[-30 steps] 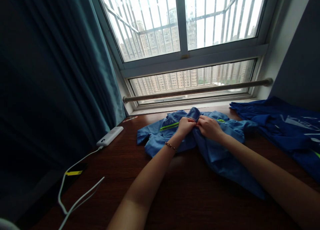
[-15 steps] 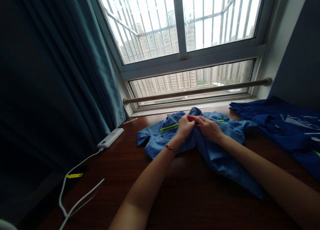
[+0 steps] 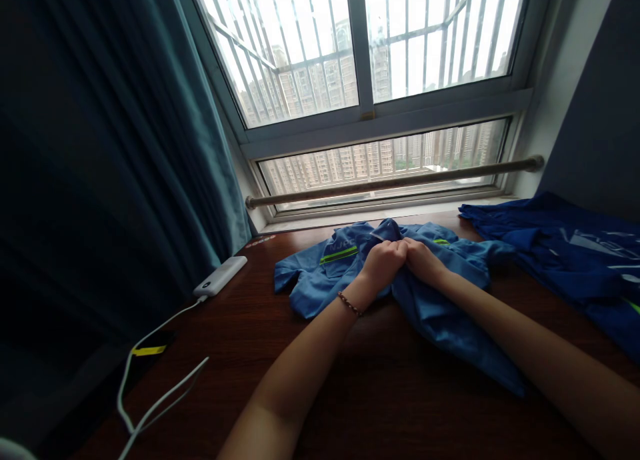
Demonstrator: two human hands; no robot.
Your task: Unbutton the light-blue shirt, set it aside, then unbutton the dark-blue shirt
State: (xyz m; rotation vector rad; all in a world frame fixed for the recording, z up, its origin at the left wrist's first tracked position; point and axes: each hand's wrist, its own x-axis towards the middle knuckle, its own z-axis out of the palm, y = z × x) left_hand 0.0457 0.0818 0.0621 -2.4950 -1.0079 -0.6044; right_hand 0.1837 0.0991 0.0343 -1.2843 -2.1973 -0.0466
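Light-blue garment (image 3: 315,297) lies crumpled on the brown table (image 3: 220,353), its middle bunched between left hand (image 3: 384,263) and right hand (image 3: 424,261), pressed together, fingers curled, pinching the cloth. Beyond, faint lettering (image 3: 340,246) above a yellow-green stripe (image 3: 339,255) seems to start "NJ", the rest unclear. White print (image 3: 600,242) on the darker garment (image 3: 545,267), right, is illegible.

Pale daylight enters a barred window (image 3: 367,53) beside a blue curtain (image 3: 200,113).
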